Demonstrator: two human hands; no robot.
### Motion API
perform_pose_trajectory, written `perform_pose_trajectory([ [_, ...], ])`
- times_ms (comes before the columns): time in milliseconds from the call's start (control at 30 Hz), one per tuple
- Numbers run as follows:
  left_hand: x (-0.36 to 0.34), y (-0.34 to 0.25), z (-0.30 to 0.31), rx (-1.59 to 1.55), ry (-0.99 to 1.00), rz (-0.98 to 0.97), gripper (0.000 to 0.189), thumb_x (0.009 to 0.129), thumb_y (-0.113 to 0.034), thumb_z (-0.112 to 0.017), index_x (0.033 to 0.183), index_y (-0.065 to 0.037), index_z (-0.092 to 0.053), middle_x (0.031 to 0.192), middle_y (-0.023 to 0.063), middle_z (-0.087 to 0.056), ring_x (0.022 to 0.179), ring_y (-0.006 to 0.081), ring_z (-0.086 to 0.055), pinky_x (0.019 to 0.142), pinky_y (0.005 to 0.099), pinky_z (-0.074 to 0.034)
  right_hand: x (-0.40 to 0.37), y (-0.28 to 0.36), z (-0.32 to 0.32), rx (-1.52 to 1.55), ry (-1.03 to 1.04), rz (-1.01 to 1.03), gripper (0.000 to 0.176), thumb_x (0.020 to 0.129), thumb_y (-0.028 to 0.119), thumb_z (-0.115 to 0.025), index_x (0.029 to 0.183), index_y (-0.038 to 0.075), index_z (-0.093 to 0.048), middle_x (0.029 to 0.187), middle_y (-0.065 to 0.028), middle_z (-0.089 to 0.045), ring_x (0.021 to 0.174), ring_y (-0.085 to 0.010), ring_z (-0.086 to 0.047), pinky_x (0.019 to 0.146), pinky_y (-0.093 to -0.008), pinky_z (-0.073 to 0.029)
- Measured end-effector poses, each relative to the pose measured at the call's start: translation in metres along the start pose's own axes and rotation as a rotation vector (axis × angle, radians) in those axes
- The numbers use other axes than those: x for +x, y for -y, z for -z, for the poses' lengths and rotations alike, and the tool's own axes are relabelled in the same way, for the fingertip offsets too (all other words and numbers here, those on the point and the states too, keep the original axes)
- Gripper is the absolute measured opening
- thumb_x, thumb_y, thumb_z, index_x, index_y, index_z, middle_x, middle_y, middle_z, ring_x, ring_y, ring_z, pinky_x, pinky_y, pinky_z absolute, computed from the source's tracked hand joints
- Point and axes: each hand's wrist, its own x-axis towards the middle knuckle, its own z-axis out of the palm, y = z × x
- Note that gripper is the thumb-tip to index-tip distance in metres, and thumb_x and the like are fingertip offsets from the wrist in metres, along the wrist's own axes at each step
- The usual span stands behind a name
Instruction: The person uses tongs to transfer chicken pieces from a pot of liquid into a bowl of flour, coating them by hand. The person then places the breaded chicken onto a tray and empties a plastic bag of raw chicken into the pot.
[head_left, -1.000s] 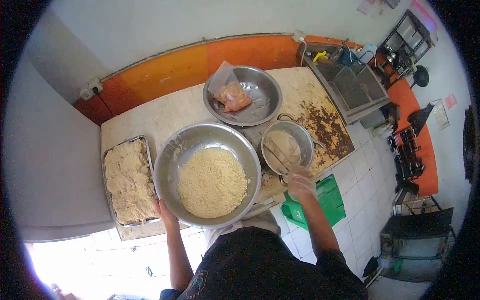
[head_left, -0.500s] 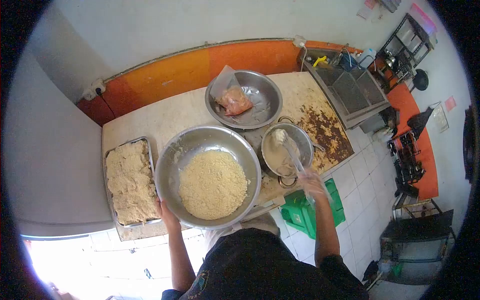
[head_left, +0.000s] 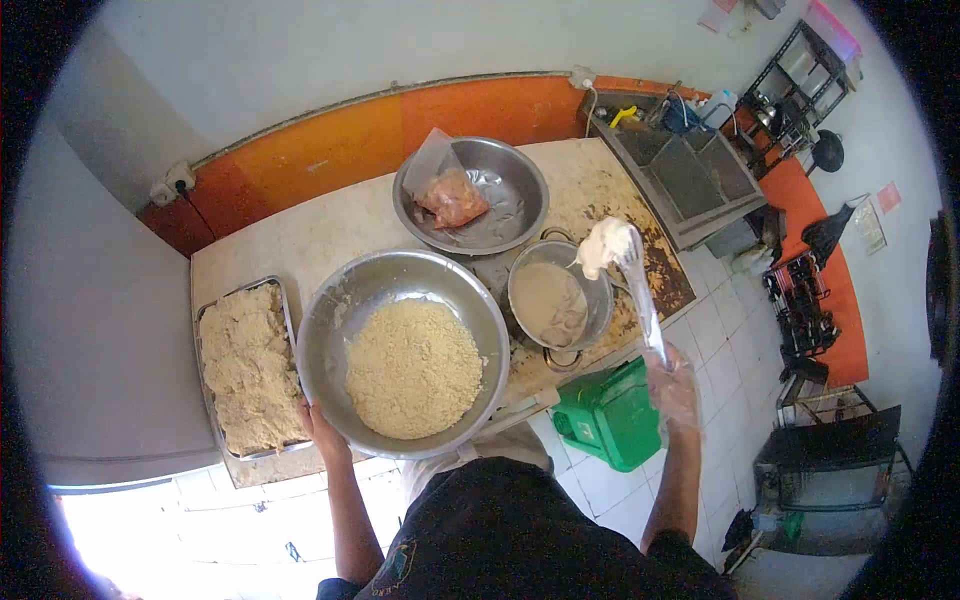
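Note:
My right hand [head_left: 674,388], in a clear plastic glove, is closed on shiny tongs [head_left: 645,305]. At their far end a pale, batter-coated piece [head_left: 606,247] hangs in the air above the right rim of a metal pot [head_left: 603,322]. Light brown batter [head_left: 543,298] with some pieces in it fills part of the pot. My bare left hand [head_left: 326,438] grips the lower left rim of a big steel bowl [head_left: 322,330]. Pale yellow crumbs [head_left: 413,368] are heaped inside that bowl. Part of the left fingers is hidden by the rim.
A tray [head_left: 292,325] heaped with crumb-coated food stands left of the big bowl. Behind, a second steel bowl [head_left: 520,195] holds a plastic bag of pinkish pieces [head_left: 455,198]. A green bin [head_left: 610,425] sits on the floor at right; a sink unit [head_left: 690,190] adjoins the table.
My right hand has lifted the tongs and coated piece out of the pot, up and to the right. The left hand keeps its grip on the bowl. The view has shifted slightly.

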Motion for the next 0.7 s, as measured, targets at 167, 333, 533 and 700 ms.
perform_pose_trajectory([
  [167, 0.001, 0.005, 0.001, 0.106, 0.041, -0.126, 0.029, 0.093, -0.026, -0.046, 0.114, -0.006, -0.048, 0.11, 0.0097, -0.046, 0.101, 0.0213, -0.046, 0.088, 0.0361, -0.039, 0.055, -0.116, -0.08, -0.149, -0.134, 0.248, 0.031, 0.089, 0.032, -0.058, 0.105, 0.006, -0.062, 0.071, -0.0033, -0.053, 0.061, -0.0145, -0.048, 0.056, -0.0315, -0.039],
  [333, 0.0, 0.014, 0.01, 0.244, 0.031, -0.225, 0.033, 0.093, -0.027, -0.047, 0.117, -0.006, -0.047, 0.114, 0.0105, -0.046, 0.105, 0.0225, -0.046, 0.088, 0.0364, -0.039, 0.05, -0.095, -0.071, -0.074, 0.008, 0.082, 0.042, 0.087, 0.041, -0.057, 0.107, 0.004, -0.062, 0.091, -0.0174, -0.06, 0.083, -0.0277, -0.059, 0.075, -0.0406, -0.045],
  [533, 0.003, 0.013, 0.006, -0.103, 0.072, 0.03, 0.032, 0.093, -0.025, -0.046, 0.12, -0.007, -0.046, 0.112, 0.0098, -0.047, 0.105, 0.0218, -0.046, 0.089, 0.035, -0.039, -0.001, -0.007, -0.01, -0.195, -0.124, 0.069, 0.046, 0.089, 0.043, -0.054, 0.112, 0.004, -0.058, 0.092, -0.0166, -0.059, 0.081, -0.0266, -0.058, 0.074, -0.0399, -0.045],
  [700, 0.006, 0.019, 0.016, 0.074, -0.01, -0.039, 0.025, 0.094, -0.025, -0.046, 0.111, -0.007, -0.047, 0.107, 0.0072, -0.049, 0.099, 0.0195, -0.047, 0.087, 0.0333, -0.039, -0.001, -0.033, -0.019, -0.095, -0.08, 0.086, 0.043, 0.09, 0.04, -0.053, 0.113, 0.004, -0.057, 0.094, -0.0151, -0.058, 0.081, -0.0258, -0.057, 0.075, -0.0407, -0.045],
])
